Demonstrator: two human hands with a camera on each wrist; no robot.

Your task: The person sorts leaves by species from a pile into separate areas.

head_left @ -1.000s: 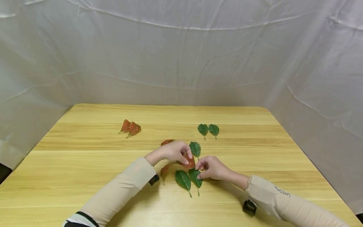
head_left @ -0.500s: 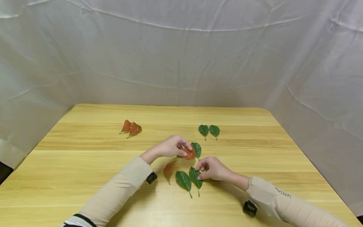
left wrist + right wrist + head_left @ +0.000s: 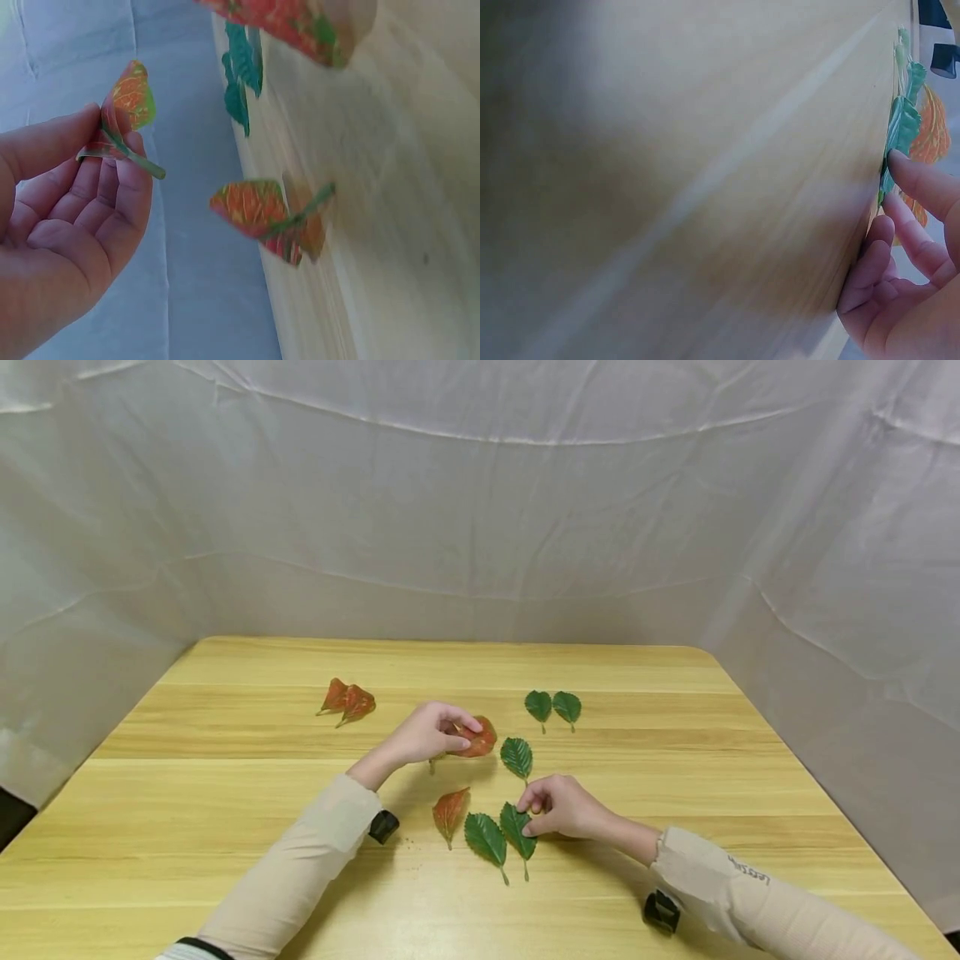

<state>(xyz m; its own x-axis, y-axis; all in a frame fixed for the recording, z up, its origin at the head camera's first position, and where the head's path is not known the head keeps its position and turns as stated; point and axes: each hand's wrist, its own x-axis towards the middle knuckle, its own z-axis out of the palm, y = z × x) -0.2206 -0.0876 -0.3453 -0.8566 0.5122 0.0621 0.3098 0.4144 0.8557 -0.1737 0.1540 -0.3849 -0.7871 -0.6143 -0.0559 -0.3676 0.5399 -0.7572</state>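
My left hand (image 3: pixel 426 735) pinches a red leaf (image 3: pixel 480 739) between thumb and fingers, raised above the wooden table. The left wrist view shows this leaf (image 3: pixel 131 97) with its green stem hanging below the thumb. At the table's middle, my right hand (image 3: pixel 568 807) pinches the edge of a green leaf (image 3: pixel 517 828), which lies flat. A second green leaf (image 3: pixel 486 837) lies just left of it, and a red leaf (image 3: pixel 450 814) is further left. Another green leaf (image 3: pixel 516 757) sits behind the right hand.
Two red leaves (image 3: pixel 356 703) overlap at the back left of the table (image 3: pixel 225 752). At the back right, two green leaves (image 3: pixel 567 706) lie side by side. A stem (image 3: pixel 432 766) shows under the left hand, its leaf mostly hidden. Pale cloth (image 3: pixel 465 510) encloses the table.
My left hand has moved back and to the left with the red leaf, away from the green leaves. The right hand has stayed at its green leaf.
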